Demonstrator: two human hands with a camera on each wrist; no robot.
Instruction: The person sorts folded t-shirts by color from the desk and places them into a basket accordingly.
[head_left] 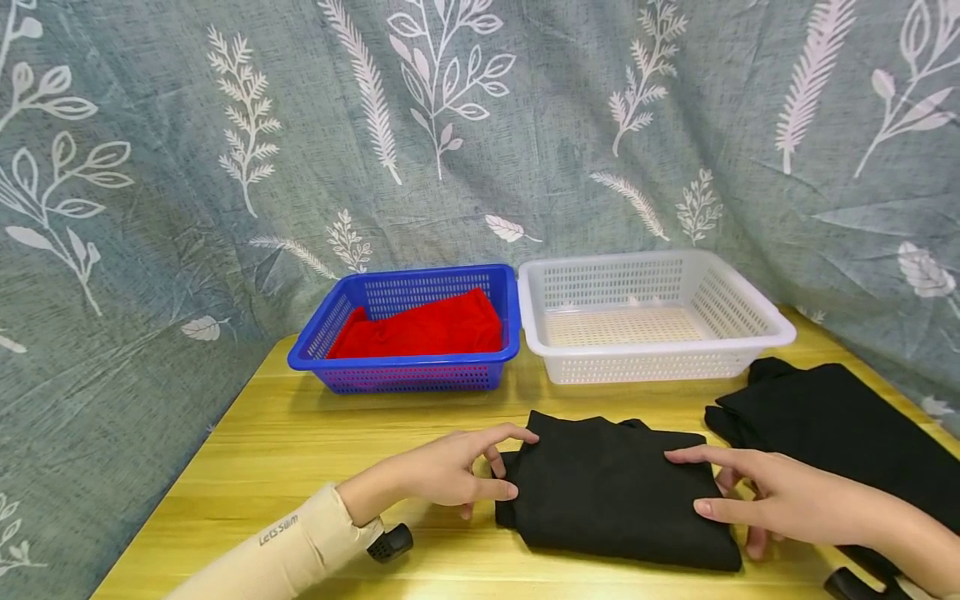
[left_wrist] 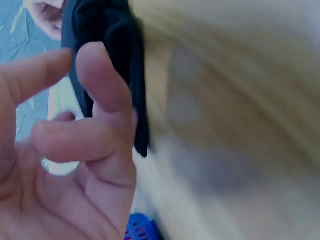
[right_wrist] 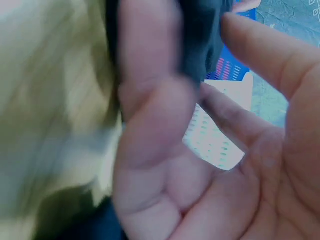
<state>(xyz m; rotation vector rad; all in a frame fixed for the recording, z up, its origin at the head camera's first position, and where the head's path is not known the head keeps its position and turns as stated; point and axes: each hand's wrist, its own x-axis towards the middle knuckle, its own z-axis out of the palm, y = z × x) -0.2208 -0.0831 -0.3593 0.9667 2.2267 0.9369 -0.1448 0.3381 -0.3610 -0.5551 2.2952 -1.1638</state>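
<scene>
A black folded cloth garment [head_left: 615, 492] lies on the table before me, its corners uneven and a layer sticking out at its left side. At that left edge is my left hand [head_left: 450, 471], index fingertip and thumb touching the fabric, the other fingers loosely bent. My right hand [head_left: 780, 492] rests thumb and index fingertip on the garment's right part, with its remaining fingers beside the edge. In the left wrist view the fingers [left_wrist: 107, 95] stand apart near the black fabric [left_wrist: 139, 90]. The right wrist view has blurred fingers [right_wrist: 150, 50] against the dark cloth [right_wrist: 197, 40].
A blue basket [head_left: 405, 361] with red cloth [head_left: 427, 329] inside stands at the back left. Beside it is a white basket [head_left: 660, 343]. Another black cloth [head_left: 847, 425] lies at the right, partly behind my right arm. A patterned curtain [head_left: 480, 208] hangs behind the yellow wooden table [head_left: 300, 442].
</scene>
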